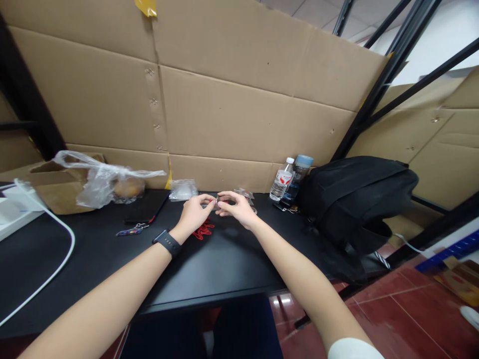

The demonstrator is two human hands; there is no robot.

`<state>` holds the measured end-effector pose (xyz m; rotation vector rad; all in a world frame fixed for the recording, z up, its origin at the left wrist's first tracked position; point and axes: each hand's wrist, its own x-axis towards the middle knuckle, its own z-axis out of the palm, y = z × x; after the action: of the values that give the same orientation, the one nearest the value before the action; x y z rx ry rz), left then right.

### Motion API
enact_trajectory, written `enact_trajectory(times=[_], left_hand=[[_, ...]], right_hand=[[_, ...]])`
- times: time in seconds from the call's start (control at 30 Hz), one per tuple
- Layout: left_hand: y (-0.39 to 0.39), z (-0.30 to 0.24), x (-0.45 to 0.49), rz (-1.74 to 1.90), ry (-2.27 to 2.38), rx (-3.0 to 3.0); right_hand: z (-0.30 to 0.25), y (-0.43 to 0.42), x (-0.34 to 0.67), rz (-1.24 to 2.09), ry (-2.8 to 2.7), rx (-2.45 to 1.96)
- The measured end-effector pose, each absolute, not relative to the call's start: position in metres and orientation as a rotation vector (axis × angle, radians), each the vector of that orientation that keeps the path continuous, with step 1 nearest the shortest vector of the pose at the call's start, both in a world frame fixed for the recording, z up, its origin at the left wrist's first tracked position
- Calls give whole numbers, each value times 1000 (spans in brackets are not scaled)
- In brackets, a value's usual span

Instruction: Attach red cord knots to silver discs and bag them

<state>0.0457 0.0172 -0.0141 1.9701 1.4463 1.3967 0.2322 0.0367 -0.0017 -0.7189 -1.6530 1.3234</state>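
Note:
My left hand (195,212), with a dark watch on its wrist, is closed in a pinch over the desk. A bit of red cord shows at its fingertips. My right hand (238,208) meets it fingertip to fingertip, thumb and fingers pinched around something small that I cannot make out. Just below my left hand, a loose tangle of red cord (204,229) lies on the black desk (209,274). Behind the hands are a clear plastic packet (183,190) and, partly hidden by my right hand, some small clear bags (245,193).
A water bottle (282,179), a blue-lidded bottle (299,174) and a black backpack (355,199) stand to the right. On the left are a keychain (132,230), a dark flat case (145,209), a plastic bag (101,182) and a white cable (71,244). Cardboard (239,114) walls the back.

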Motion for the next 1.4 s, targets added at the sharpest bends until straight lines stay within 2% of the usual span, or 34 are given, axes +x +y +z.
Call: enact_trajectory(times=[0.13, 0.27, 0.37, 0.47, 0.8, 1.23, 1.4], left_hand=[[12, -3, 40, 1269, 1569, 2307], [16, -3, 25, 958, 1734, 2531], [21, -12, 16, 689, 1673, 2624], [25, -20, 14, 589, 1582, 2626], [14, -19, 43, 493, 1244, 2678], [9, -23, 47, 391, 1207, 2701], [8, -21, 46, 404, 1200, 2673]], right_hand=[[0, 42, 237, 1163, -1743, -783], [4, 53, 251, 823, -1848, -899], [7, 61, 264, 637, -1977, -940], [10, 63, 271, 540, -2080, -1013], [27, 54, 284, 542, -2431, -1202], [12, 62, 278, 385, -2542, -1174], [7, 64, 278, 536, -2507, -1147]])
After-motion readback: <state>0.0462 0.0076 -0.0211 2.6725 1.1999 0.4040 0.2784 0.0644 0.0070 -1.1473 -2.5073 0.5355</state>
